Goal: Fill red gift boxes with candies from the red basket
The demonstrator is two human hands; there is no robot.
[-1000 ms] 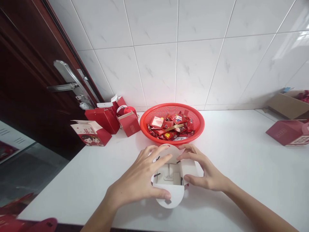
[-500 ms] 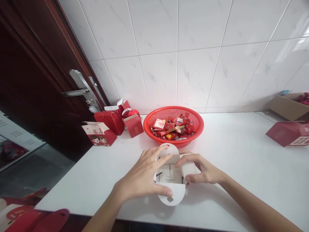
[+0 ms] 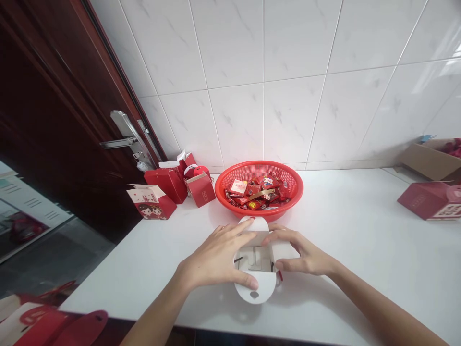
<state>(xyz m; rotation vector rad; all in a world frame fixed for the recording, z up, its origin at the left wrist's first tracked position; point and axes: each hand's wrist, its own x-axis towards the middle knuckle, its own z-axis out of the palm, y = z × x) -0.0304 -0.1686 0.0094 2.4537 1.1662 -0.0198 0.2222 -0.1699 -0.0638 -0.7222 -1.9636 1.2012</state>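
Observation:
A small paper gift box (image 3: 260, 287) stands open-topped on the white table, its white inside facing up and its rounded flaps spread outward. My left hand (image 3: 219, 257) spans the box's left side, thumb on the near flap and fingers on the far one. On the other side, my right hand (image 3: 300, 252) curls around the right flap, with thumb and index finger at the box's edge. Inside, the folded bottom tabs show, with no sweets on them. Just behind the box sits a red plastic basket (image 3: 293, 202) holding many red-wrapped sweets (image 3: 255, 190).
Several red gift boxes (image 3: 200, 190) stand at the back left, beside a dark wooden door (image 3: 72, 86). At the right are another red box (image 3: 419, 201) and a cardboard carton (image 3: 430, 161). More red packaging (image 3: 79, 329) shows below the table's near left corner.
The view has shifted slightly. Both hands stay on the gift box with nearly the same hold; the right index finger has moved a little along the box's inner edge.

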